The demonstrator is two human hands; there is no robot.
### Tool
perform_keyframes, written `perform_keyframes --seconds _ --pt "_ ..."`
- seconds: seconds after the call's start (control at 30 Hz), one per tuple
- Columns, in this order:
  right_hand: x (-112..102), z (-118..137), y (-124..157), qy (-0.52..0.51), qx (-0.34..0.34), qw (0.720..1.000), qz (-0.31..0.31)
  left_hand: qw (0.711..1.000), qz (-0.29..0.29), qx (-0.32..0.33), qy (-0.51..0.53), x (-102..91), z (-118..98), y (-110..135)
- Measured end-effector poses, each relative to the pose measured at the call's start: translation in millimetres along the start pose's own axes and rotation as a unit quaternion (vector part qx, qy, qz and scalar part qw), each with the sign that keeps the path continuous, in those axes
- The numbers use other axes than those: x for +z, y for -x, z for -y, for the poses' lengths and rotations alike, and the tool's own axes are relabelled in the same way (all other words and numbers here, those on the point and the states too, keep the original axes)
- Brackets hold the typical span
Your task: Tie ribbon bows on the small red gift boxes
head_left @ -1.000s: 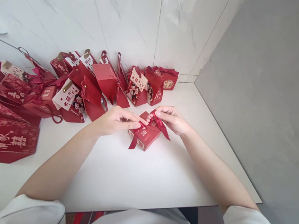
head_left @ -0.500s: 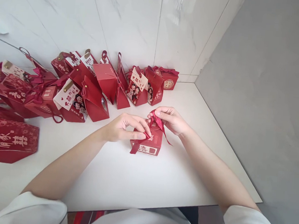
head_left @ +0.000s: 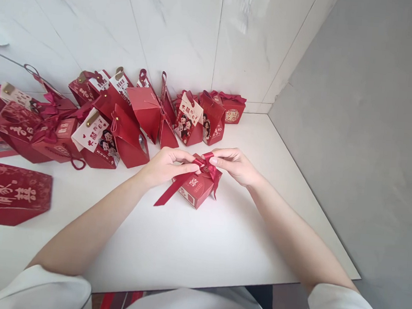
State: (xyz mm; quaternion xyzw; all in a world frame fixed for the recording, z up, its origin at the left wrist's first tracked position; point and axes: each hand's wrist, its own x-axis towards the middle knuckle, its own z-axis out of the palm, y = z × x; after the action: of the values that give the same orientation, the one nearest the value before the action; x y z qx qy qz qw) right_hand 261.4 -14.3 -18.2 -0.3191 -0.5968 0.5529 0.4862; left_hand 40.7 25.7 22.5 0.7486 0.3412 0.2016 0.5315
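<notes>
A small red gift box (head_left: 197, 188) with pale lettering rests on the white table, turned at an angle. Across its top runs a dark red ribbon (head_left: 169, 192), looped into a bow shape. My left hand (head_left: 171, 165) pinches the ribbon at the bow's left side, and one long tail slants down to the left past the box. On the other side, my right hand (head_left: 234, 164) grips the right loop between thumb and fingers. Another ribbon end hangs over the box's right side. The knot is partly covered by my fingertips.
Several red gift boxes with ribbons and tags, such as one with a white tag (head_left: 92, 127), stand along the tiled wall (head_left: 180, 32). A larger red box (head_left: 11, 193) lies at the left. The white table (head_left: 197, 254) ends at a grey wall (head_left: 368, 116) on the right.
My left hand has moved up and inward to the bow. The box has turned and shifted slightly left, and the left ribbon tail now stretches further out.
</notes>
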Motion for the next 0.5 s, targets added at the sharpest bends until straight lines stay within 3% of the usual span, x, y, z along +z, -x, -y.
perform_keyframes --seconds 0.5 --pt "10 1 3 0.033 -0.005 0.999 0.032 0.998 0.015 -0.06 -0.033 -4.6 2 1"
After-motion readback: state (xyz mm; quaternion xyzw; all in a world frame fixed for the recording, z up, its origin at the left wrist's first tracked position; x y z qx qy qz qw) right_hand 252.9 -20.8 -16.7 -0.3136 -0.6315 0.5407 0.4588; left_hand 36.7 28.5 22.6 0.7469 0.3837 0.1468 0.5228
